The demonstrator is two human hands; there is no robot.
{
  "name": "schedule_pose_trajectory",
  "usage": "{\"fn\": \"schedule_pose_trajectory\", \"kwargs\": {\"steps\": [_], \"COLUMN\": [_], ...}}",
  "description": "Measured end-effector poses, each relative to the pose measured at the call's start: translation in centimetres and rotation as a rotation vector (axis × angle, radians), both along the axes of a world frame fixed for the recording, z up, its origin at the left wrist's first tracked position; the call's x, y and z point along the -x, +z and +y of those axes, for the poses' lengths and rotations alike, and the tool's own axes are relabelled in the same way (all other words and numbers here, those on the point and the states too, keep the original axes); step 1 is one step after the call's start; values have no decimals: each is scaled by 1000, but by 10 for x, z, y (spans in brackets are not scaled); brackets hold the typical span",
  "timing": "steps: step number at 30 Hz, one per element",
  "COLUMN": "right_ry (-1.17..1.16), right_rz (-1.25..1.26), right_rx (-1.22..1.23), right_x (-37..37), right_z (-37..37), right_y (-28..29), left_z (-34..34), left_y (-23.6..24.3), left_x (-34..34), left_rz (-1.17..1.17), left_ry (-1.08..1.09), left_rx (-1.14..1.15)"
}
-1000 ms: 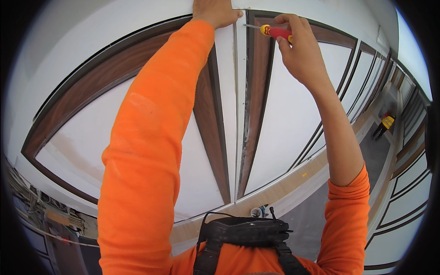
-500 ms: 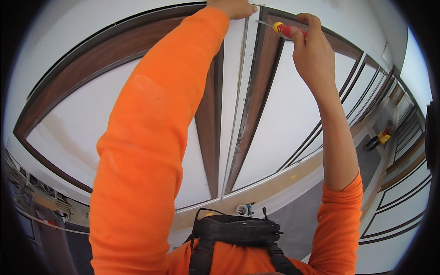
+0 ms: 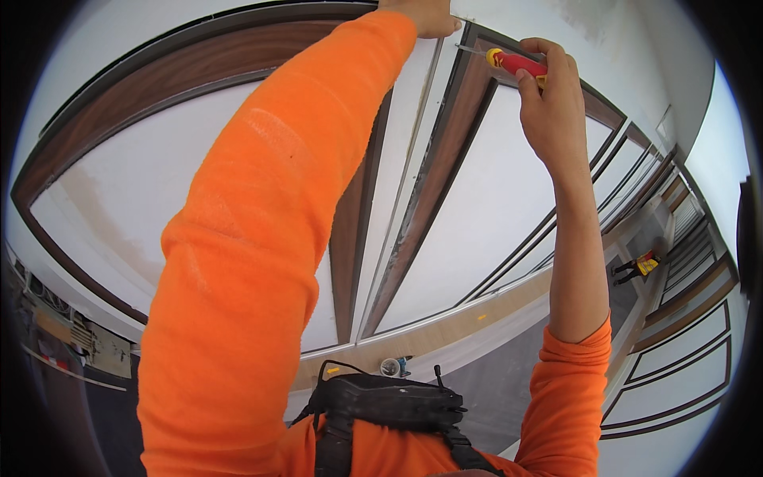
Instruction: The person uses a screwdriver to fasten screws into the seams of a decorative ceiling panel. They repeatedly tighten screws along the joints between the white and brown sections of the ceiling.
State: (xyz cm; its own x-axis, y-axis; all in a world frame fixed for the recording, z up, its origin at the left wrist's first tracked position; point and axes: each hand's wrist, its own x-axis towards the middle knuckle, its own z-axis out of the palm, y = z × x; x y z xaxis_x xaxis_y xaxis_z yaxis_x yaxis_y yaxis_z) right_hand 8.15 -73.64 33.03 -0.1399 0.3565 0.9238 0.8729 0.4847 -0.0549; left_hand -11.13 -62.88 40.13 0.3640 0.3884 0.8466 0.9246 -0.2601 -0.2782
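Observation:
Up at the picture's top edge, my left hand is against the top of a narrow white strip between two dark-framed panels. Most of its fingers are cut off or hidden, so whether it holds anything is unclear. My right hand is closed round the red-and-yellow handle of a screwdriver. Its thin metal shaft points left, the tip close to the upper corner of the brown-and-grey panel frame. Whether the tip touches the frame, I cannot tell.
A large framed white panel is at the left, partly behind my left arm. Below stand a white bucket and a blue-and-black power tool. A black pouch is on my chest. Far right, a person in a yellow vest is in the corridor.
The view has shifted slightly, so the panels' lower ends and the bucket sit further left. The right hand keeps its grip on the screwdriver, tip still near the frame's corner. The left hand stays up high.

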Motion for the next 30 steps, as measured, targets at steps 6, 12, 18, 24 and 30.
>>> {"fn": "schedule_pose_trajectory", "kwargs": {"steps": [6,12,18,24,30], "right_ry": [-153,-32,61,-10,72], "right_rz": [50,10,74,167,56], "right_rx": [125,-51,-14,85,-103], "right_x": [3,-3,-5,1,-11], "right_z": [-6,-1,4,-3,9], "right_y": [2,-20,-13,-17,-30], "left_z": [-3,-2,31,20,24], "left_y": [1,0,13,26,24], "left_x": [1,-3,6,6,2], "left_rz": [7,29,377,654,756], "left_ry": [20,9,-303,-457,-508], "left_rx": [6,-2,-255,-5,36]}}
